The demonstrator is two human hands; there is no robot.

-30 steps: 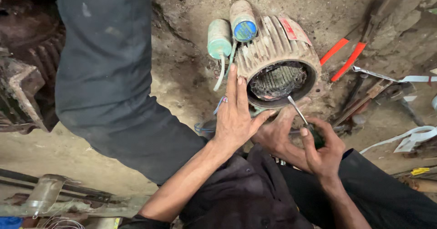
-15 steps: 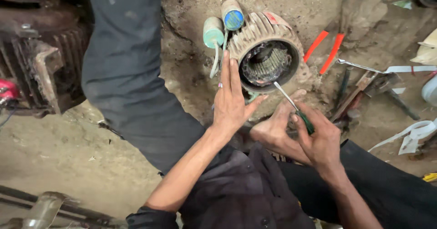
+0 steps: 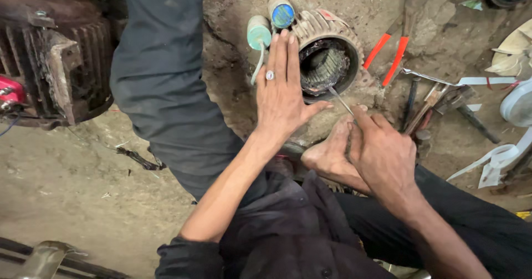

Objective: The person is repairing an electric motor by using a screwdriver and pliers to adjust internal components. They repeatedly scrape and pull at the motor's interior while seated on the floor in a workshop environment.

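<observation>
A small ribbed motor housing (image 3: pixel 332 35) lies on the dirt floor with its open end facing me, copper windings visible inside. Two cylindrical capacitors, one green (image 3: pixel 259 33) and one blue-capped (image 3: pixel 281 11), sit on its left side. My left hand (image 3: pixel 285 90), with a ring on one finger, rests flat against the housing's left edge, fingers spread. My right hand (image 3: pixel 382 151) is shut on a thin screwdriver (image 3: pixel 341 100) whose tip touches the housing's lower rim. A bare foot (image 3: pixel 330 154) sits just under my right hand.
Red-handled pliers (image 3: pixel 388 51) lie right of the motor, with more hand tools (image 3: pixel 432 107) and white strips (image 3: pixel 487 162) beyond. A large dark ribbed motor (image 3: pixel 61 62) stands at the left. A leg in dark trousers (image 3: pixel 166 90) crosses the middle.
The view has shifted so the motor sits higher in the frame. My left hand has slid up along the housing's left side. My right hand has turned over the screwdriver, its tip staying at the rim.
</observation>
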